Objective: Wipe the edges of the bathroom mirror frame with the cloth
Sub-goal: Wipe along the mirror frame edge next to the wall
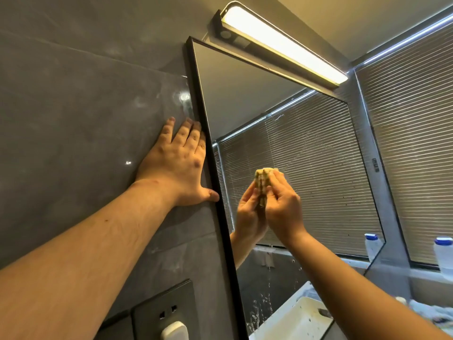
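- Wall [61,106] of dark grey glossy tile fills the left half of the view, w/ a bright glare spot beside the mirror's left edge.
- Mirror [245,99] hangs on that wall, seen from below at a steep angle; glass shows streaks & water drips low down, plus the reflection of the slatted blinds [416,143] that cover the window at right.
- Mirror frame [221,217] is thin & black; its left edge runs diagonally from top centre to bottom centre.
- Light bar [282,42] is lit, mounted just above the mirror's top edge.
- Left hand [176,168] lies flat on the tile w/ fingers straight & spread, holding nothing; its index-finger side is against the frame's left edge & the thumb tip touches the frame.
- Right hand [282,207] is pressed to the glass, well inside the left frame edge, fingers curled round the cloth; its reflection meets it in the mirror.
- Cloth [263,182] is a small bunched yellowish wad, pinched by the right hand's fingers & touching the glass, not the frame.
- Socket plate [161,312] sits low on the wall, dark grey, w/ a white plug [174,330] in it.
- 1 white bottle [444,253] w/ blue cap stands on the sill at far right; its reflection shows in the mirror.
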`<state>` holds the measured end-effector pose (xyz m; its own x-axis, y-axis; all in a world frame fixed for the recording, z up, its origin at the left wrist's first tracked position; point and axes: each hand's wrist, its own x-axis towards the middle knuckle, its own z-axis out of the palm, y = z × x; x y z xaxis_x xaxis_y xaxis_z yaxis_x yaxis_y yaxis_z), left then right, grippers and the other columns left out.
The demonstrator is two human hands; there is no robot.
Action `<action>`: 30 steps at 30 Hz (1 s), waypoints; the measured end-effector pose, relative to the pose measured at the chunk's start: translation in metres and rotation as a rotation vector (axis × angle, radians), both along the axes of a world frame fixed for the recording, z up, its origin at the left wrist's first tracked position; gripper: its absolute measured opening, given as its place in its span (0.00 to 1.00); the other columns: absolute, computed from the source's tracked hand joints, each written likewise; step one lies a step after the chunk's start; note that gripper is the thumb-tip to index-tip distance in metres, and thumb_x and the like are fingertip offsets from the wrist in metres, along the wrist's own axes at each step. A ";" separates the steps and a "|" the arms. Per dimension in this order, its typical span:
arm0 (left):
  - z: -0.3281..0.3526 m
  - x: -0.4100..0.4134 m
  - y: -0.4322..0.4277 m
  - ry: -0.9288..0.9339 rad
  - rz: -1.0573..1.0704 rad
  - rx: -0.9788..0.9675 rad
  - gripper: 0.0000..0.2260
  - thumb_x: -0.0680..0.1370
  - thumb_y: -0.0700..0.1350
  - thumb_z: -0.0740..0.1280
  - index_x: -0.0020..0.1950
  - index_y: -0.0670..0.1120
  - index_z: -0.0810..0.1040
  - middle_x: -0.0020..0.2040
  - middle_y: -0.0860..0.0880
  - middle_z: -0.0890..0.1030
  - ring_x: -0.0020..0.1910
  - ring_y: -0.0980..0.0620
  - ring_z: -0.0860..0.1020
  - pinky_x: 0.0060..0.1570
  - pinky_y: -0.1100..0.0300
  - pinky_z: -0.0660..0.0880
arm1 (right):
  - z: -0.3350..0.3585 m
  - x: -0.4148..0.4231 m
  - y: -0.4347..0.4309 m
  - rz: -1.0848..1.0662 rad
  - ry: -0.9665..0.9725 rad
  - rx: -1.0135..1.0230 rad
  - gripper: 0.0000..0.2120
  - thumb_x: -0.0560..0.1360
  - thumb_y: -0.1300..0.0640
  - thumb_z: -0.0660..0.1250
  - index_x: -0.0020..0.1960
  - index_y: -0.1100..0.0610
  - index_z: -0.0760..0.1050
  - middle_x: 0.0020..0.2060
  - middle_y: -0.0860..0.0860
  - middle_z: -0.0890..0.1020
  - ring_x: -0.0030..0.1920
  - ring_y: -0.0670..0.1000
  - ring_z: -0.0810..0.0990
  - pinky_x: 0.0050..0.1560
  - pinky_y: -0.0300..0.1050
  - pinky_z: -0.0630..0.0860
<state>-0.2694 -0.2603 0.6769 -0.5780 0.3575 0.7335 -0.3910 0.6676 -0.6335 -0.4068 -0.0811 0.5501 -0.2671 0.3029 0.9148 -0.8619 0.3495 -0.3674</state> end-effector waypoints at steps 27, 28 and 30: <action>0.001 0.013 0.001 -0.050 -0.240 0.058 0.51 0.68 0.76 0.56 0.77 0.39 0.57 0.78 0.40 0.57 0.78 0.41 0.52 0.75 0.38 0.44 | 0.027 0.066 0.018 0.157 -0.137 -0.015 0.12 0.78 0.66 0.63 0.56 0.59 0.82 0.46 0.49 0.86 0.49 0.49 0.85 0.54 0.53 0.82; 0.001 0.014 0.000 -0.038 -0.325 0.068 0.46 0.69 0.73 0.57 0.75 0.40 0.63 0.76 0.40 0.63 0.77 0.42 0.57 0.75 0.39 0.47 | 0.027 0.072 0.020 0.163 -0.147 -0.026 0.11 0.78 0.66 0.63 0.56 0.59 0.82 0.46 0.51 0.86 0.48 0.51 0.85 0.53 0.56 0.82; -0.002 0.017 0.000 -0.005 -0.544 0.136 0.36 0.70 0.68 0.58 0.66 0.43 0.74 0.67 0.43 0.75 0.70 0.43 0.69 0.73 0.43 0.56 | 0.028 0.090 0.024 0.172 -0.158 -0.026 0.11 0.78 0.66 0.62 0.54 0.59 0.82 0.45 0.53 0.86 0.46 0.51 0.85 0.52 0.57 0.82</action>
<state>-0.2526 -0.2604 0.6752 -0.3403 0.5071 0.7919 0.0352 0.8484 -0.5282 -0.3168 -0.0575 0.5778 -0.4560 0.2634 0.8501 -0.8391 0.1911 -0.5093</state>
